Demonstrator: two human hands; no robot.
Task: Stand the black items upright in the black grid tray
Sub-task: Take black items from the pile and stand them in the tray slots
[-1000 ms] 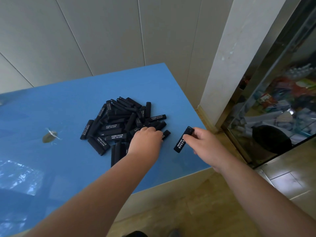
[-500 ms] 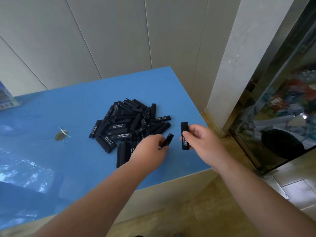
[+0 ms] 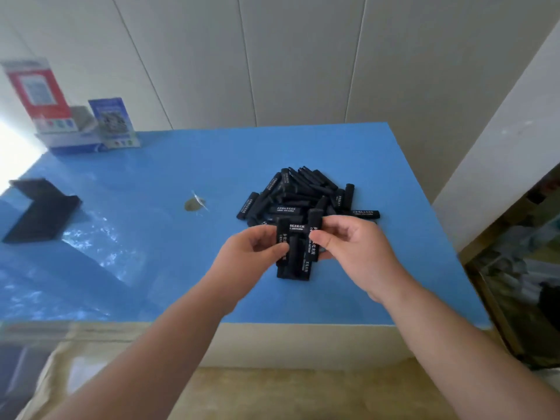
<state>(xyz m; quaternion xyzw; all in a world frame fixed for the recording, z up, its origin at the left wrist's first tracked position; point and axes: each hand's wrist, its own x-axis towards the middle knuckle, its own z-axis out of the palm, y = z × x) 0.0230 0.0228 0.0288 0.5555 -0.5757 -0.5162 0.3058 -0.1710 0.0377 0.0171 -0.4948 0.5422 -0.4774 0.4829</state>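
A heap of several black stick-shaped items with white lettering [image 3: 303, 195] lies on the blue table [image 3: 151, 237], right of centre. My left hand [image 3: 254, 253] pinches one black item [image 3: 282, 237] upright just in front of the heap. My right hand [image 3: 354, 247] pinches another black item [image 3: 313, 234] upright beside it; the two items nearly touch. More items lie flat under my hands [image 3: 295, 268]. A black tray-like object [image 3: 39, 210] sits at the far left of the table, blurred; its grid does not show.
Red and blue printed stand-up cards and a box [image 3: 75, 116] stand at the table's back left by the wall. A small brownish thing [image 3: 194, 204] lies mid-table. The table's front edge runs just below my wrists; a pillar and a glass cabinet stand to the right.
My left hand lifted an item from the heap and both hands came together, each holding its item upright. The view swung left, bringing the black tray and the cards into sight.
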